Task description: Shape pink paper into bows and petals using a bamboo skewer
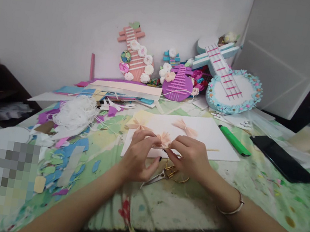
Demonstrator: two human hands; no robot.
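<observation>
Between my two hands is a peach paper flower [164, 138] with fringed petals. My left hand [140, 155] pinches its left side, and my right hand [188, 153] grips the right side with the thumb below. Both hands are over a white sheet [208, 131]. On that sheet lies a bow-shaped bunch of peach paper [185, 127], tied at its middle. Another folded peach paper piece [139, 124] rests behind my left hand. Gold-handled scissors [163, 174] lie below the hands, their handles partly hidden by my right hand. A thin stick [212, 150] shows beside my right wrist.
A green cutter-like tool [234, 140] and a black phone [283, 158] lie to the right. White string [75, 114] is heaped at left, near blue paper scraps [74, 162]. Decorated lute-shaped crafts, including a purple one [178, 83] and a light blue one [235, 90], lean on the wall.
</observation>
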